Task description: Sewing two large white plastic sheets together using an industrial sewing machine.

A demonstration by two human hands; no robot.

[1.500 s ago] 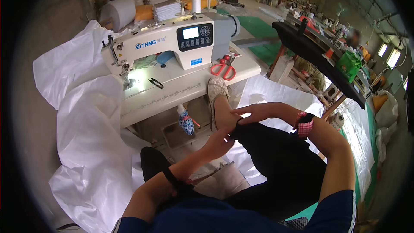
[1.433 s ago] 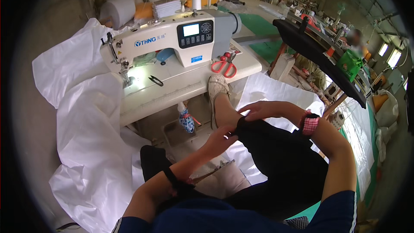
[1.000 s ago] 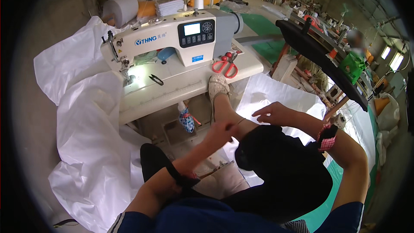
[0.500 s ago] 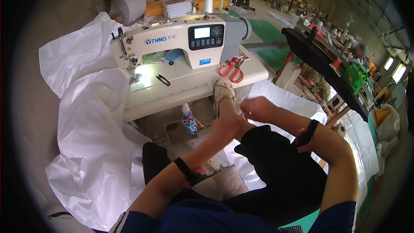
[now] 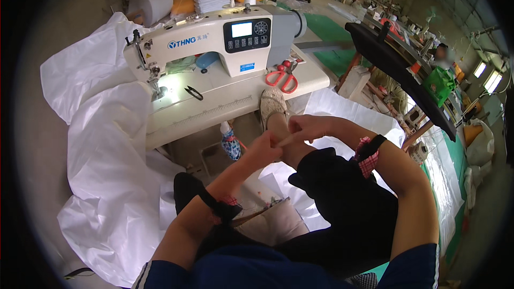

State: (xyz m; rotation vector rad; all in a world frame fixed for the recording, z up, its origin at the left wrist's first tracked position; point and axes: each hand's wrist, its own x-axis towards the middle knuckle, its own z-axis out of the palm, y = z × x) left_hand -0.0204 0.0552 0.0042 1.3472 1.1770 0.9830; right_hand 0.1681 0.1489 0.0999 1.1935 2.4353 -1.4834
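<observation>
One leg is raised, its black trouser leg [image 5: 342,182] pulled up and its pale patterned shoe [image 5: 272,103] up by the front edge of the sewing machine table [image 5: 214,111]. Both hands are at the bare ankle [image 5: 278,127] above the shoe. My left hand [image 5: 264,150] is closed, its fingertips pinched at the near left side of the ankle. From the right, my right hand [image 5: 310,127] reaches over with fingers closed and bent. Between the fingertips a thin tan strip [image 5: 287,140] seems to stretch; what it is I cannot make out.
On the table stand a white sewing machine [image 5: 209,37], red-handled scissors [image 5: 282,81] and black thread snips [image 5: 194,93]. White sheeting [image 5: 107,160] hangs at the left. A black padded bar [image 5: 399,75] slants across the right. A blue patterned wrapped thing [image 5: 231,145] sits below the table edge.
My hands have drawn slightly apart at the ankle, and a tan strip now shows between the fingertips. The view has shifted a little, so the machine sits higher and farther left.
</observation>
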